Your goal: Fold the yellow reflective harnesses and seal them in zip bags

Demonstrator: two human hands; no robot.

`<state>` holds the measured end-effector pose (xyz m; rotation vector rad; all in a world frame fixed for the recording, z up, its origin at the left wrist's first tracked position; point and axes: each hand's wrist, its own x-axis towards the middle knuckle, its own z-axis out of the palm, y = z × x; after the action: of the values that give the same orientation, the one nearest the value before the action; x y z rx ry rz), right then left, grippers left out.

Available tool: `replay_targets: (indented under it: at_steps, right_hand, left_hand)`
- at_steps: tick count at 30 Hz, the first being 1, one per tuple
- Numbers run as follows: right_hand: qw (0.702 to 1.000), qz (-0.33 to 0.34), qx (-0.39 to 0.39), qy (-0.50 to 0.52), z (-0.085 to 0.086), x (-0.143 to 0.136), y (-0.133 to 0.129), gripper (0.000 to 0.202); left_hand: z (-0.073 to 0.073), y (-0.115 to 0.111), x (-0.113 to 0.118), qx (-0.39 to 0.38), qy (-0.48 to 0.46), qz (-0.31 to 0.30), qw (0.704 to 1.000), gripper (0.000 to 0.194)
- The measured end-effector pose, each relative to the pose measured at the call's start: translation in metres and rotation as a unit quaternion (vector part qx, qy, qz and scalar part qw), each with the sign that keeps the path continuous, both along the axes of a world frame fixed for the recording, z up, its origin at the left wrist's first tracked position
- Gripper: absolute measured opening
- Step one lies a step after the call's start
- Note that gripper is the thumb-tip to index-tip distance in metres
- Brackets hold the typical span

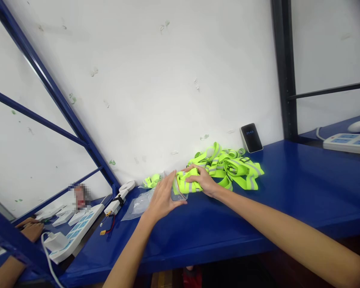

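Note:
Near the middle of the blue table, my left hand (163, 197) grips the side of a clear plastic bag (180, 196) by its opening. My right hand (203, 181) holds a folded bundle of neon yellow strap with grey stripes (191, 186), whose left end is at the bag's mouth, partly inside. Behind and right of my right hand lies a loose heap of the same yellow straps (243, 172). To the left of my left hand, flat clear bags (139, 205) lie on the table, and another yellow bundle (152, 181) sits behind them.
A small device with a dark screen (252, 138) leans on the wall. Left are a white fan (127, 186), a white block with wires (113, 206) and a power strip (78, 232). Another person's hands (31, 231) show beyond the blue frame. A second power strip (348, 142) lies right.

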<state>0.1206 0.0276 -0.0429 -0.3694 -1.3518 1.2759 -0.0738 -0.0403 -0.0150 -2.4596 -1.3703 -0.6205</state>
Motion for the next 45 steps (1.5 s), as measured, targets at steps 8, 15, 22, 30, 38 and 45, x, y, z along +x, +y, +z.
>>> replay_targets:
  at_steps: [8,15,22,30,38,45]
  right_hand:
    - [0.995,-0.029,0.036,-0.087,-0.004,0.003,-0.001,0.041]
    - [0.973,-0.072,0.125,-0.183,-0.022,-0.004,0.003,0.057]
    - [0.988,0.054,-0.014,-0.145,-0.015,0.003,0.008,0.064]
    - [0.92,0.343,-0.129,-0.142,-0.002,0.024,-0.002,0.053]
    - [0.962,0.228,-0.032,-0.145,-0.014,0.004,-0.006,0.05]
    - [0.974,0.104,0.059,-0.191,-0.03,-0.003,0.003,0.037]
  left_hand:
    - [-0.01,0.014,0.007,-0.058,-0.059,0.041,0.996,0.099]
    - [-0.02,0.013,0.034,-0.017,-0.043,0.005,0.999,0.082]
    - [-0.021,0.017,0.029,-0.029,-0.067,-0.009,0.997,0.072]
    - [-0.008,-0.001,0.014,-0.02,-0.112,-0.064,0.991,0.073]
    - [-0.013,-0.017,0.021,-0.034,-0.081,-0.082,0.993,0.079]
    - [-0.024,-0.012,0.032,-0.041,-0.061,-0.057,0.996,0.085]
